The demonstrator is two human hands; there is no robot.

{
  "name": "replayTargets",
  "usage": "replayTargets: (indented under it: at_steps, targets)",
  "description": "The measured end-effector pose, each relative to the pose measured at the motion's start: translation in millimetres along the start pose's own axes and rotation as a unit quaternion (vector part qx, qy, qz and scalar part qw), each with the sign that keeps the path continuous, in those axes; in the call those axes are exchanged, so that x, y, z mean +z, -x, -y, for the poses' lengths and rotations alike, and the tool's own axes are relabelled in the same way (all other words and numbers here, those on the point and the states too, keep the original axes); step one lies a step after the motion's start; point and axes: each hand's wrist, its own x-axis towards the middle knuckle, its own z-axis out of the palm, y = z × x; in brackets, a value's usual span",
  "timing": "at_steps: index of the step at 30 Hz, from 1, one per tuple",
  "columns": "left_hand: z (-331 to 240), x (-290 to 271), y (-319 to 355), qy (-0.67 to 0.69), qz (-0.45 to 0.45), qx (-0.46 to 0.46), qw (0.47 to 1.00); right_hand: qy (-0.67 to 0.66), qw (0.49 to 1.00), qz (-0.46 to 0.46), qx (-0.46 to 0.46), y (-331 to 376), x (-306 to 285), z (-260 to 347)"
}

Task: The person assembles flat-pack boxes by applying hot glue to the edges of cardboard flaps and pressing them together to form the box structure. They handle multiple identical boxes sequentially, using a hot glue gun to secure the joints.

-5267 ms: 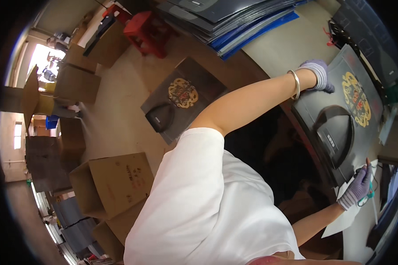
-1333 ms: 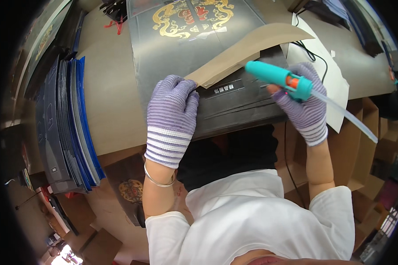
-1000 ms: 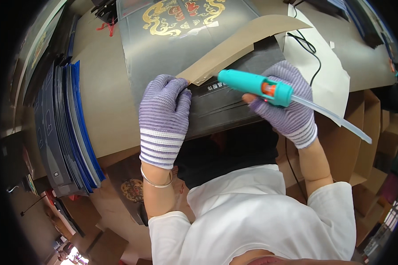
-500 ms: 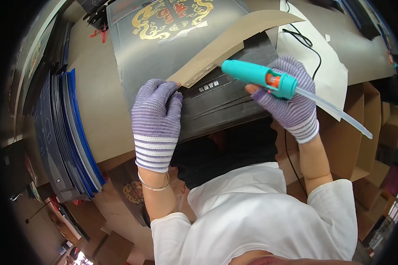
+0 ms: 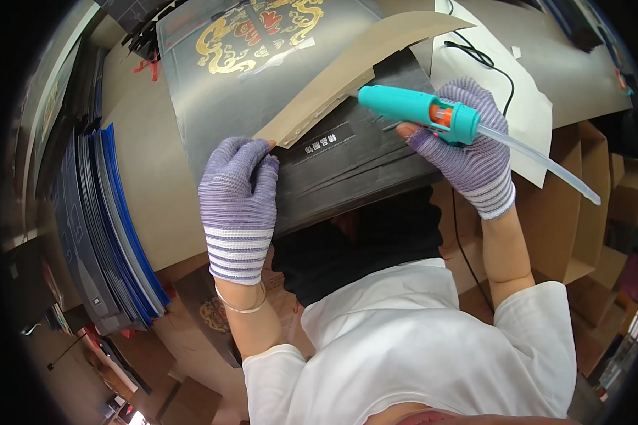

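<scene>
Across the grey bag, which lies flat on the table, a brown strip runs slantwise, its far end curving up past the bag's right side. At the bag's near left part, the left hand has its fingers grasping the strip's near end. Over the bag's right part, the right hand has its fingers wrapped around a teal glue gun, whose nozzle points left, close to the strip's near edge; whether they touch cannot be told. Clear blobs dot that edge. A clear glue stick juts from the gun's back end, reaching out beyond the bag's right side. Also right of the bag are a white sheet and a looped black cord; left of it stands a stack of dark and blue sheets.
</scene>
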Motion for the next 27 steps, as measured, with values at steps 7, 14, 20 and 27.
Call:
replayTargets:
  at_steps: [7,14,20,27]
  targets:
    - [-2,-1,0,0.019,0.006,-0.026,0.999,0.037,0.999,-0.025,0.018,0,-11,-15]
    - [-7,-16,-1,0.015,-0.008,-0.004,1.000,0.020,0.996,-0.058,-0.066,-9,-48,-58]
    - [-30,-80,-16,0.057,0.143,0.005,0.988,-0.170,0.971,-0.052,0.159,-4,-68,-174]
    - [-1,-72,-57,0.043,0.273,-0.177,0.945,-0.087,0.968,0.051,0.229,-10,-74,-178]
